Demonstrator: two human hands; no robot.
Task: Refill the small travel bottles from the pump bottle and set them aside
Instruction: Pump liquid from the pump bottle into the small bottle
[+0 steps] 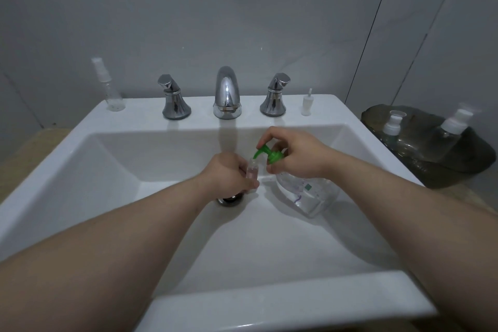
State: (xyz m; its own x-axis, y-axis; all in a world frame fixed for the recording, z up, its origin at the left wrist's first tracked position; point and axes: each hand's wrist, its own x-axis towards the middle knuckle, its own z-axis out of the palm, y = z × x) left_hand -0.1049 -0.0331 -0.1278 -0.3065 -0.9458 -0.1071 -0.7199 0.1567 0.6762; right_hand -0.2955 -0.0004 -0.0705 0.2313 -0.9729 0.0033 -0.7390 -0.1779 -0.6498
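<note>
My left hand [229,174] grips a small clear travel bottle [252,171] with pinkish liquid, held upright over the sink basin. Its open neck sits right under the green pump spout. My right hand [292,149] is closed on the green pump head [272,155] of a clear pump bottle [307,191], which leans in the basin. A loose white cap with a tube [306,103] stands on the sink ledge at the right. A clear spray bottle [111,89] stands on the ledge at the far left.
The white sink [269,304] has a chrome faucet [227,93] with two handles [175,98] [275,96] and a drain [230,199] under my left hand. To the right, a dark tray [458,170] holds two clear bottles with white caps [392,129] [450,135].
</note>
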